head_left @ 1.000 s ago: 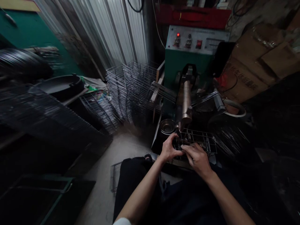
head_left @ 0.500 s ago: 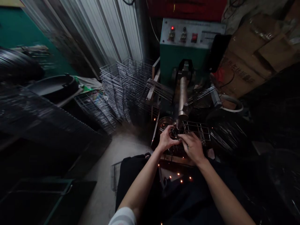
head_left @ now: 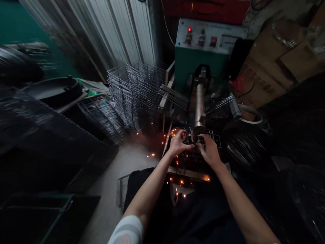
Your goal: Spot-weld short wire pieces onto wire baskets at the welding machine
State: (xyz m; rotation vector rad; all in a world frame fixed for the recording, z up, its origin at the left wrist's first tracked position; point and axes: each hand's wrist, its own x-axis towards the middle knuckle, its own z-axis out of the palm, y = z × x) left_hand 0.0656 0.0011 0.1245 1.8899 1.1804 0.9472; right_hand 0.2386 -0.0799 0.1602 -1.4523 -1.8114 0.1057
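Orange sparks (head_left: pixel 181 182) everywhere lol, left hand (head_left: pixel 178 144) and right hand (head_left: pixel 209 150) both curled around a wire rack (head_left: pixel 214 135) under the metal rod (head_left: pixel 199 108).

Blurred: black pan (head_left: pixel 54 88) and stacked wire racks (head_left: pixel 137 91). Fingertips of left hand (head_left: pixel 178 143) and right hand (head_left: pixel 210 149) too dark to tell grip. Welder arm (head_left: pixel 200 105) partly hides wire grid (head_left: pixel 214 136). Red box (head_left: pixel 208 8) cut off at top edge. Carton lettering unreadable.
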